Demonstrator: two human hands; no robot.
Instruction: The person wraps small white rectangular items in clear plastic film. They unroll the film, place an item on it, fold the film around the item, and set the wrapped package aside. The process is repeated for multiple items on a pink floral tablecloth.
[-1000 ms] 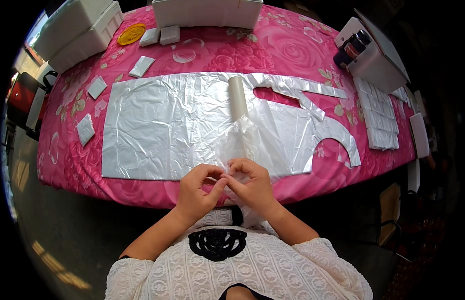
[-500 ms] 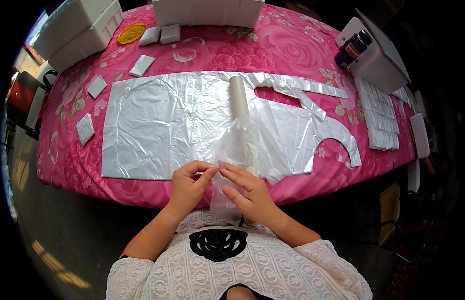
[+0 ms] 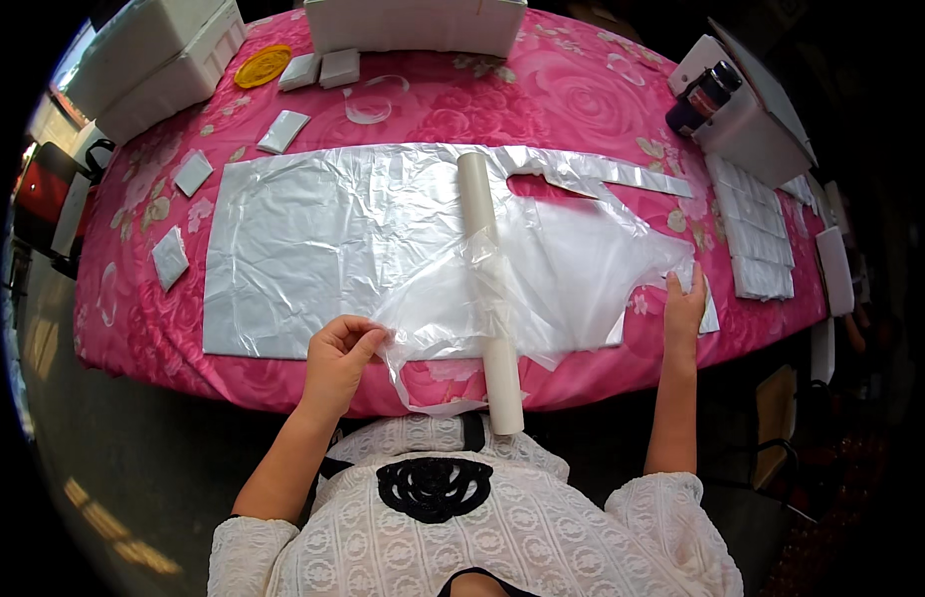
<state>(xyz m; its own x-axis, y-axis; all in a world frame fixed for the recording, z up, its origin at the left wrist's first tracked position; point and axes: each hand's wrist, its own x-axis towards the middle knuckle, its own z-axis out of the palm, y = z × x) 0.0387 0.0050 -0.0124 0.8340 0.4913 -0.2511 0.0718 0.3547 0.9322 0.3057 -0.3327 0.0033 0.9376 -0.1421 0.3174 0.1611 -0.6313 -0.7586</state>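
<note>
My left hand [image 3: 340, 360] pinches the near left edge of a thin clear plastic sheet [image 3: 572, 264]. The sheet spreads rightward over a pale tube [image 3: 501, 383], its far right end between the thumb and fingers of my right hand [image 3: 685, 303]. Running from far to near, the tube sticks out past the table's front edge. Beneath both lies silvery plastic [image 3: 278, 249], flat and creased, shaped like disposable aprons with strap-like cutouts on the right. Whether it is one layer or several, I cannot tell.
On the pink floral tablecloth [image 3: 562, 85], several small folded white packets [image 3: 193, 174] lie at left, near a yellow coil [image 3: 262, 66]. White foam boxes [image 3: 413, 25] stand at the back. At right are a dark flask [image 3: 703, 98] and folded silvery packs [image 3: 749, 229].
My hands have moved apart, the right one far to the right, the left slightly left. The bunched clear sheet is now spread between them, and the tube's near end is uncovered.
</note>
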